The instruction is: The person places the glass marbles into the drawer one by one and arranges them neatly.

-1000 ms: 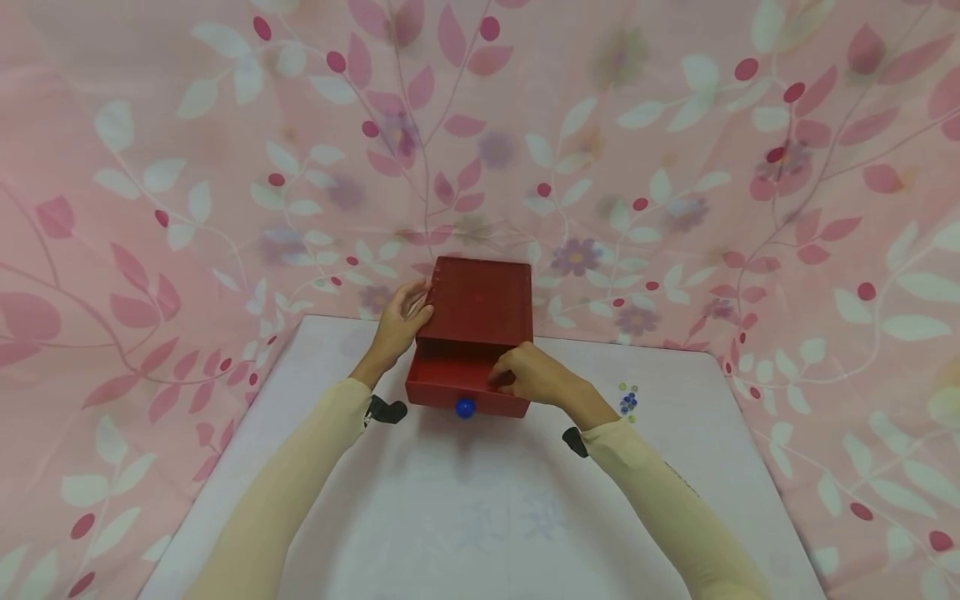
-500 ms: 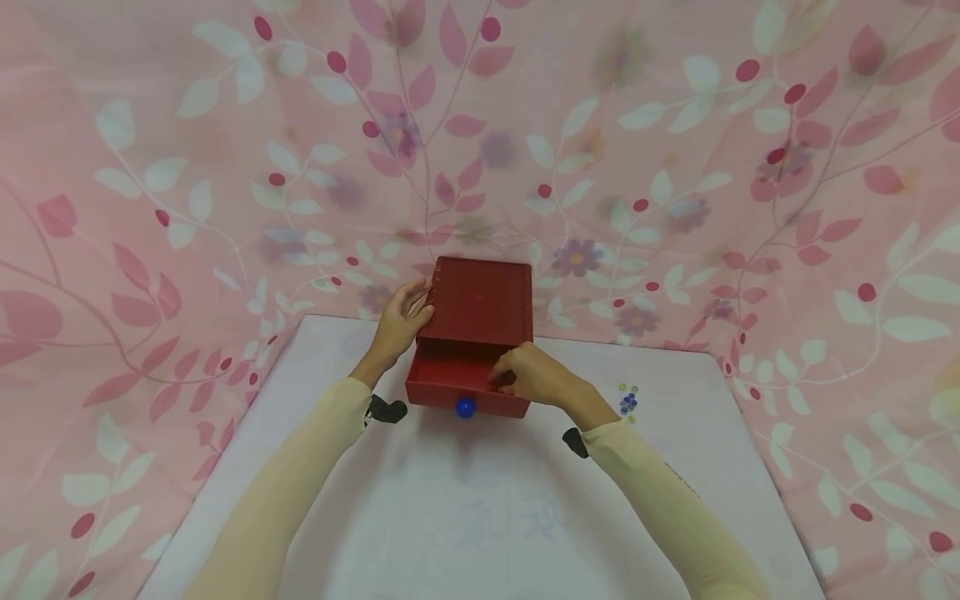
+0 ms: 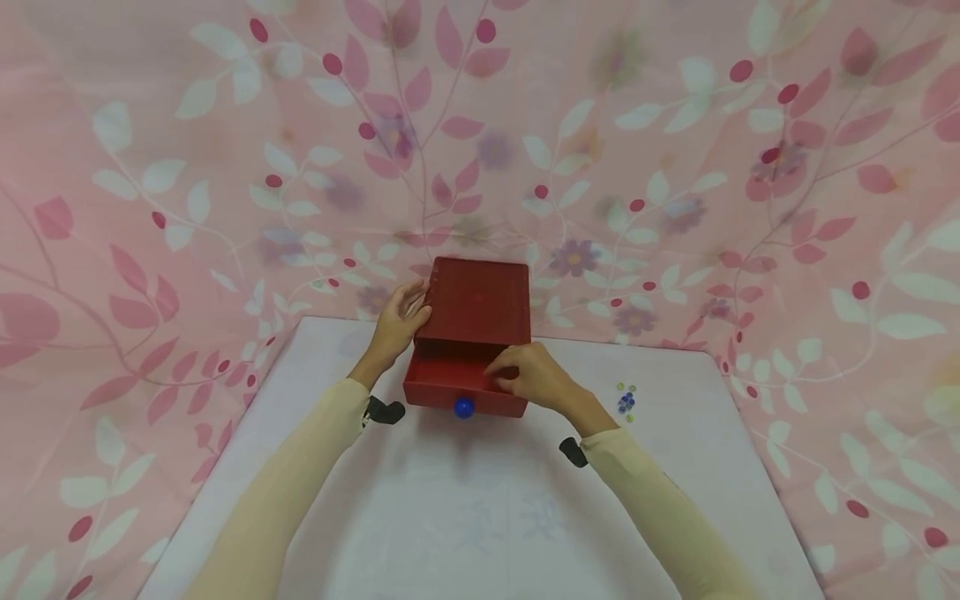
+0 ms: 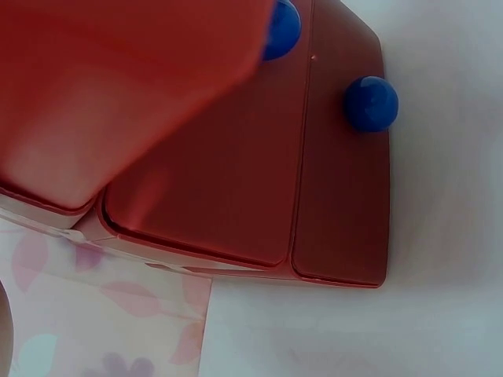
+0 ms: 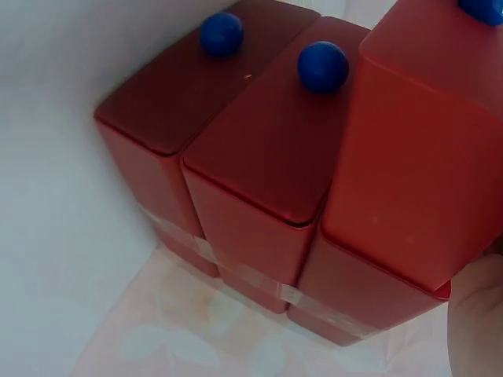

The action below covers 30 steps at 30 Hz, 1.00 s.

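My right hand (image 3: 528, 375) is making the only clear move here: against half a second ago, its fingertips are lifting slightly and loosening a little, blurring as they are hovering over the right part of the top drawer (image 3: 431, 395). The fingers are bending into a narrow shape, and whether they are pinching something small or holding nothing, I cannot tell. My left hand (image 3: 400, 318) is keeping its place, fingers and thumb lying apart against the left side of the red box (image 3: 480, 300), touching rather than gripping.

The top drawer is sticking out toward the near side just as far as before, its blue knob (image 3: 464, 408) facing near. Down below, the left wrist view is showing the middle drawer (image 4: 212, 173) and the bottom drawer (image 4: 342, 188) sitting pushed in. Over on the right of the surface (image 3: 435, 517), small blue and yellow beads (image 3: 626, 402) are lying in a loose cluster, well apart from the box, and none of them is visibly shifting.

As I'm judging it, this small loosening is putting the work in my right fingertips, while my left hand is probably steadying the box. The drawer floor beneath my right hand is staying hidden.
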Each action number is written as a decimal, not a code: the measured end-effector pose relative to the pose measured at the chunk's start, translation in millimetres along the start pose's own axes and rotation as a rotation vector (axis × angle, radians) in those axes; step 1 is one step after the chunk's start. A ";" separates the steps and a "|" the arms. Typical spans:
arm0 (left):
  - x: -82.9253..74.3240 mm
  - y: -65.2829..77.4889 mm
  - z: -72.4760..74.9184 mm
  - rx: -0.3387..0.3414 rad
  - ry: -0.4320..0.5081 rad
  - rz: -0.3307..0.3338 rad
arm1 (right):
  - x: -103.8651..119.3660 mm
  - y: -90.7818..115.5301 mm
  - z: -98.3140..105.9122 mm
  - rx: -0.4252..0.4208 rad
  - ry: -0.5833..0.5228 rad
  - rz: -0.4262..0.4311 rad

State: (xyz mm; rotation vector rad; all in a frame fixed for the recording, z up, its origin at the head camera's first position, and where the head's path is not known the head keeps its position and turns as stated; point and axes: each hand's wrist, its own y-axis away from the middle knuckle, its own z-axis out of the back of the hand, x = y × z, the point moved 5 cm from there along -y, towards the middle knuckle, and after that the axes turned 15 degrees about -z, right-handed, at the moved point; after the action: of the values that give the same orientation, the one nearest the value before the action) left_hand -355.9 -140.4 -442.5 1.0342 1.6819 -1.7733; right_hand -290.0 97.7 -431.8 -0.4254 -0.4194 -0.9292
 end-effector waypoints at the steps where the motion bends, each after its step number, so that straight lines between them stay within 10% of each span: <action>1: -0.3 0.3 0.1 0.000 -0.001 0.000 | -0.4 0.5 0.0 -0.012 -0.016 0.001; 21: 1.0 -0.1 1.5 0.007 -0.011 0.000 | -12.9 19.1 36.8 -0.321 -0.553 -0.002; 30: 0.7 -2.8 -0.6 0.017 -0.006 -0.033 | -34.1 38.5 61.0 -0.464 -0.597 -0.063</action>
State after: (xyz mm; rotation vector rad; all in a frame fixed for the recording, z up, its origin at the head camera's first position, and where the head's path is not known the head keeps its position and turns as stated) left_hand -358.3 -139.4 -441.3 1.0130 1.6925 -1.8134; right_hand -286.0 172.6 -404.8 -1.1315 -0.7640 -0.9510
